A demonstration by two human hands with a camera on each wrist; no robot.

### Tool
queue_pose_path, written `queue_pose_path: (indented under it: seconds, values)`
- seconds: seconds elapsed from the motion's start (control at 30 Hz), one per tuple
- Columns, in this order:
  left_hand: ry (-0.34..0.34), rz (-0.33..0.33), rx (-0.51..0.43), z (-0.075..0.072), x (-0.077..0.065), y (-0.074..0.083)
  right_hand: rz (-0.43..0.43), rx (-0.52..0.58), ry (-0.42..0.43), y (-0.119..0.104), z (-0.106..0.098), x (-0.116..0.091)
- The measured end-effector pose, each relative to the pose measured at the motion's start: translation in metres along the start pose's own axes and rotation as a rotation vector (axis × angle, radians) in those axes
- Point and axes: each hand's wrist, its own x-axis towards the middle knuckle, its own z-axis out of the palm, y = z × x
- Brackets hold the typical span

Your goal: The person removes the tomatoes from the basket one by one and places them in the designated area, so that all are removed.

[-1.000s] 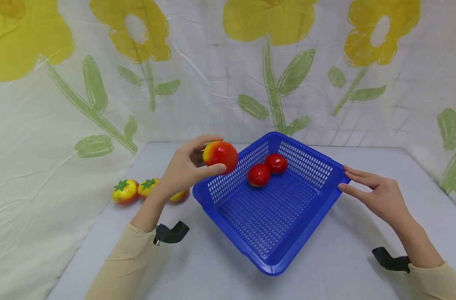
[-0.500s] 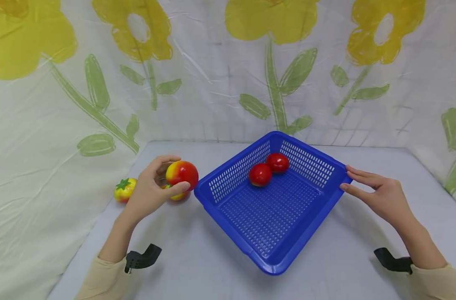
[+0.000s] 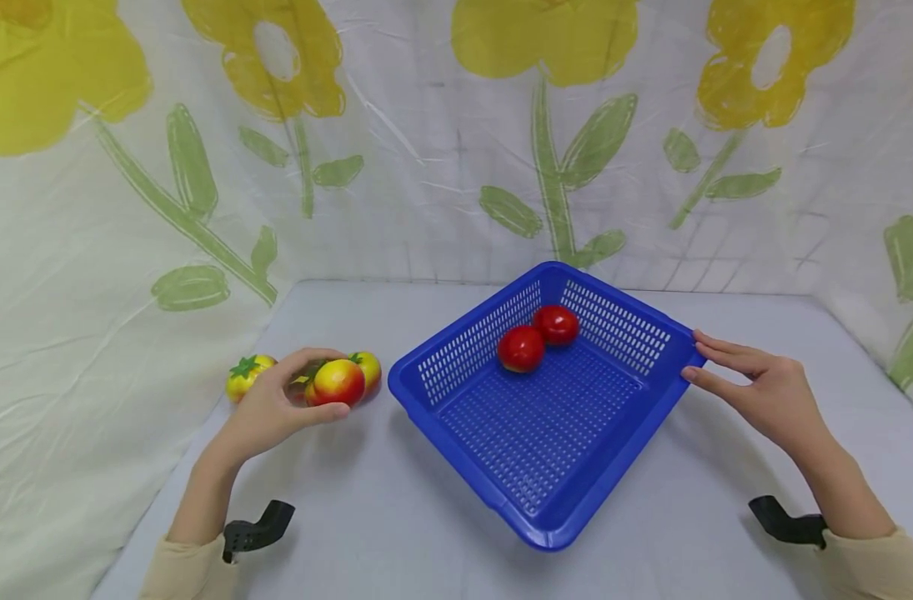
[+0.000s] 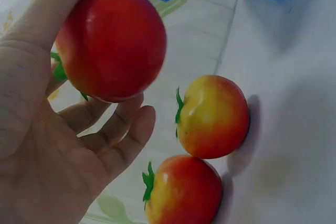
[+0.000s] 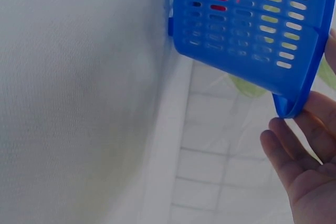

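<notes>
My left hand (image 3: 268, 412) holds a red-and-yellow tomato (image 3: 339, 382) with a green leafy top. In the left wrist view the thumb lies over this tomato (image 4: 115, 40), and the fingers are partly behind it. Close by are more tomatoes of the same kind, one (image 3: 369, 372) just right of the held one and another (image 3: 248, 377) left of the hand. My right hand (image 3: 764, 392) pinches the right corner rim of a blue plastic basket (image 3: 456, 462). Two red tomatoes, a nearer one (image 3: 521, 349) and a farther one (image 3: 556, 325), lie inside.
A pale table (image 3: 336, 517) carries everything. Behind it hangs a white sheet (image 3: 411, 208) printed with yellow flowers and green leaves. In the right wrist view, the basket's slotted wall (image 5: 236, 35) stands above the tabletop (image 5: 79, 103).
My left hand has moved left and down with the tomato, from beside the basket's left rim to the tomatoes on the left. The right hand and basket stay put.
</notes>
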Motion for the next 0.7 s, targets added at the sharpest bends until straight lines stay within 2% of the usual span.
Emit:
queue_pose_path:
  seconds: [0.2,0.47,0.7]
  values:
    - [-0.068,-0.005,0.005,-0.001,-0.002,-0.012,-0.006,0.005,0.004,0.000,0.000,0.001]
    - [-0.181,-0.038,0.014,0.004,-0.004,-0.019,0.014,-0.009,-0.005,-0.001,-0.002,0.001]
    - [-0.211,-0.108,0.041,0.006,-0.005,-0.025,0.015,-0.009,-0.002,-0.001,-0.001,0.001]
